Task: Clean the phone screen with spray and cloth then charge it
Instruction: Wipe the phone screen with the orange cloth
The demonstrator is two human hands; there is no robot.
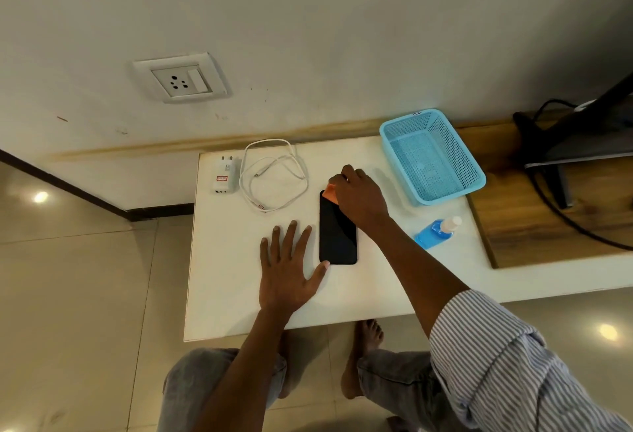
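A black phone (337,236) lies screen up on the white table (239,277). My right hand (359,197) presses an orange cloth (330,193) onto the phone's far end; most of the cloth is hidden under the fingers. My left hand (287,267) lies flat on the table with fingers spread, its thumb touching the phone's near left corner. A blue spray bottle (435,231) with a white cap lies on its side to the right of the phone. A white charger adapter (225,174) and a coiled white cable (274,174) rest at the far left.
A wall socket (180,78) sits on the wall above the table's left end. A light blue mesh basket (431,156) stands at the far right of the table. Beyond it, a wooden surface (548,216) carries a dark stand and black cables.
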